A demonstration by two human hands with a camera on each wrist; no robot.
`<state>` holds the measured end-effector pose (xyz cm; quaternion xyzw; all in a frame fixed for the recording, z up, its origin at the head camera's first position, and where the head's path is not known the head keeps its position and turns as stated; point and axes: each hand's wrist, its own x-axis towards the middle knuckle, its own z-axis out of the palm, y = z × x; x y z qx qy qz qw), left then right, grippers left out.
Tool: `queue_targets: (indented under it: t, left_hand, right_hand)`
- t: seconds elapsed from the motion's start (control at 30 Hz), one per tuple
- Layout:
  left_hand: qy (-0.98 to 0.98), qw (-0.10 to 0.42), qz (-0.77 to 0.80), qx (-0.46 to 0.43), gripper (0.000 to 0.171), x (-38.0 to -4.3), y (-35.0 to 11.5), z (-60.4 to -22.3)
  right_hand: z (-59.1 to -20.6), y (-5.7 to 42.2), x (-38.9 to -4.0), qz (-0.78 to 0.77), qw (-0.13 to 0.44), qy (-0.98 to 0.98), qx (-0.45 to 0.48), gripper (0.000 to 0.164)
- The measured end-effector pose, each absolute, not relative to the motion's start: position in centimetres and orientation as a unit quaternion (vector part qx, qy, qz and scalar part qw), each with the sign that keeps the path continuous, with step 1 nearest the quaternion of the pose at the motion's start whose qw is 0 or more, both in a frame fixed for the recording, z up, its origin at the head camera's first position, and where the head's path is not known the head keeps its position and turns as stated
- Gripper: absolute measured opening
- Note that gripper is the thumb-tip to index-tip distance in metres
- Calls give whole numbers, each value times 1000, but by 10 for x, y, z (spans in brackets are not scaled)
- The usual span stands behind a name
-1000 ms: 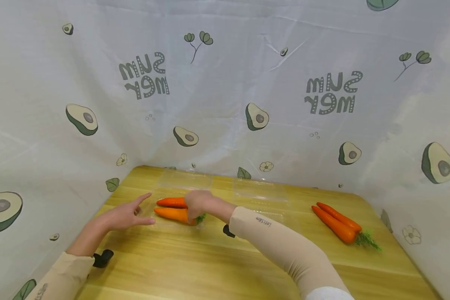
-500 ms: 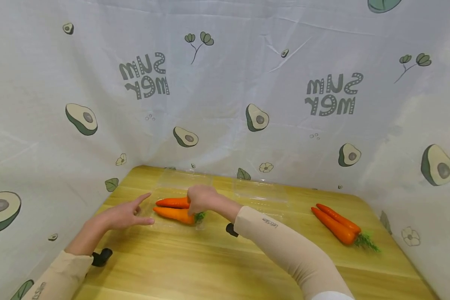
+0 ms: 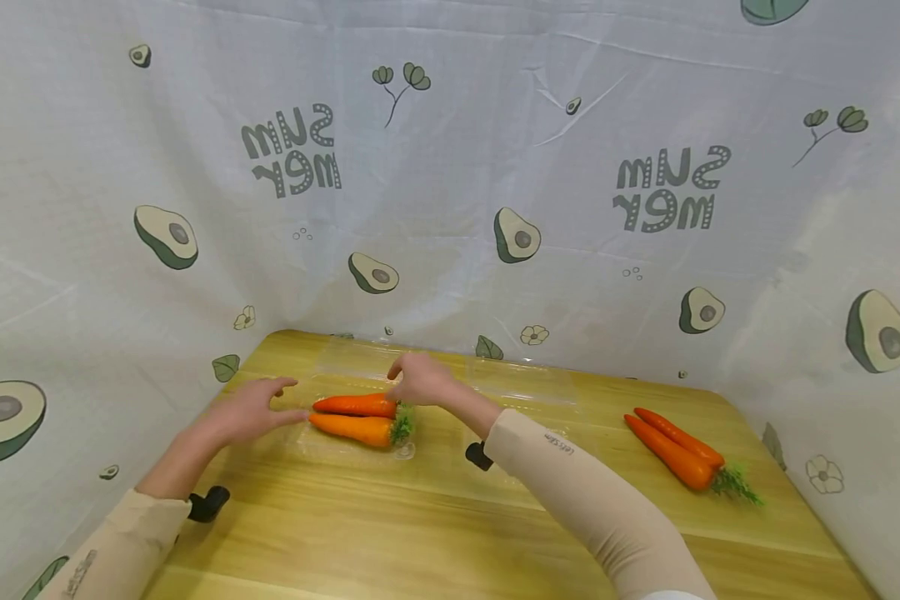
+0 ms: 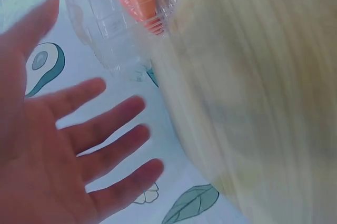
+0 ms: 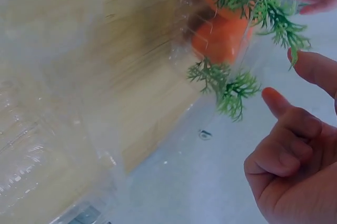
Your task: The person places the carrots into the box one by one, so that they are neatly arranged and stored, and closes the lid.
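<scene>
Two carrots lie side by side in a clear plastic clamshell box (image 4: 118,45): a redder carrot (image 3: 354,406) behind and a lighter orange carrot (image 3: 351,427) in front. Their green leafy tops (image 5: 234,92) point right. My right hand (image 3: 429,380) hovers by those tops, thumb and forefinger apart and the other fingers bent. One leaf tip looks close to a fingertip; I cannot tell if they touch. Left of the carrot tips, my left hand (image 3: 251,412) has its fingers spread and holds nothing, near the box's left side.
A second clear box stands to the right, its raised lid (image 3: 521,381) toward the back. Another pair of carrots (image 3: 671,452) lies on the wooden table (image 3: 390,533) at the right. A printed curtain (image 3: 450,167) hangs behind and at both sides.
My right hand has let go of the carrots and drawn back up and to the right, uncovering their leafy tops. The left hand has shifted only slightly.
</scene>
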<state>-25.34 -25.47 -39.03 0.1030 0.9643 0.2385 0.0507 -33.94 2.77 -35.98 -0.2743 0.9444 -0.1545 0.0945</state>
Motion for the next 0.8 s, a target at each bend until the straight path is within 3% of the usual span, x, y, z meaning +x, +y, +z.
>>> queue_targets:
  t: [0.2,0.6,0.8]
  left_hand:
    - [977,-7,200,70,69,-271,-250,-381]
    - [971,31,225,79,70,-295,-246,-369]
    - [969,36,228,89,66,-304,-244,-366]
  right_hand:
    - [-356,35,-348,-215,85,941,-246,39]
    - [-351,45,-366,-265,68,945,-177,40]
    - [-357,51,-371,-284,76,945,-144,32]
